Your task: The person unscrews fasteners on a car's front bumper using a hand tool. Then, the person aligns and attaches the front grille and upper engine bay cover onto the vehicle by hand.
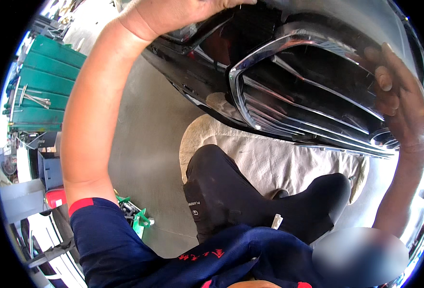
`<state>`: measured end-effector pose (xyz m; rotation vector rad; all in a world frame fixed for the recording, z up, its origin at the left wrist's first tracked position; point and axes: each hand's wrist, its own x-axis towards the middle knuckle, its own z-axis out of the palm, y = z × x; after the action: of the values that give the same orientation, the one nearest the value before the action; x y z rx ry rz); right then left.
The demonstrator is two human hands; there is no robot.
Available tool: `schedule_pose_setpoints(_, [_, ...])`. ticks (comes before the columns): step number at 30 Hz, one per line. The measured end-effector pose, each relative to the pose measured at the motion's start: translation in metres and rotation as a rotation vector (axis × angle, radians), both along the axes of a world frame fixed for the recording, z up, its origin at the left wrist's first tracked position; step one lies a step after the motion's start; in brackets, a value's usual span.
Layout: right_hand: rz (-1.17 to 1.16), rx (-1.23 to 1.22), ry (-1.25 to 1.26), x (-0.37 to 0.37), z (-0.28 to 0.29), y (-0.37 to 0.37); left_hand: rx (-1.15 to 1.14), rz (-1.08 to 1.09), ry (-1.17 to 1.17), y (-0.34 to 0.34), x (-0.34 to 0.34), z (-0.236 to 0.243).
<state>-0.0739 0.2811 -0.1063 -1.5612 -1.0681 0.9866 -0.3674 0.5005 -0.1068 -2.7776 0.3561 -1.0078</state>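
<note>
Holding nearer right hand (404, 98) half open, maybe empty, at right end of wide car grille (312, 86); not showing grip of left hand (188, 11).

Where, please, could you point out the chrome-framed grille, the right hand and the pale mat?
Chrome-framed grille (312, 92): head view, on its dark slatted middle.
Right hand (407, 104): head view, on the middle of the hand.
Pale mat (286, 163): head view, on a bare part of its surface.
</note>
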Motion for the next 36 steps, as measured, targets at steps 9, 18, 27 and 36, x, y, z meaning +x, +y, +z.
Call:
schedule_pose_setpoints(9, [-0.1, -0.133, -0.122, 0.002, 0.012, -0.004, 0.048, 0.026, 0.078, 0.004, 0.004, 0.008])
schedule_pose_setpoints(18, [-0.071, -0.166, -0.503, -0.007, 0.024, 0.001, 0.068, 0.143, 0.199, -0.007, 0.005, 0.02])
schedule_pose_setpoints(27, [0.107, -0.42, -1.017, -0.028, 0.055, 0.018, 0.169, 0.065, 0.125, 0.01, 0.006, 0.013])
schedule_pose_setpoints(36, [0.5, 0.669, -1.144, -0.05, 0.034, 0.062, 0.135, 0.044, 0.145, 0.012, 0.006, 0.015])
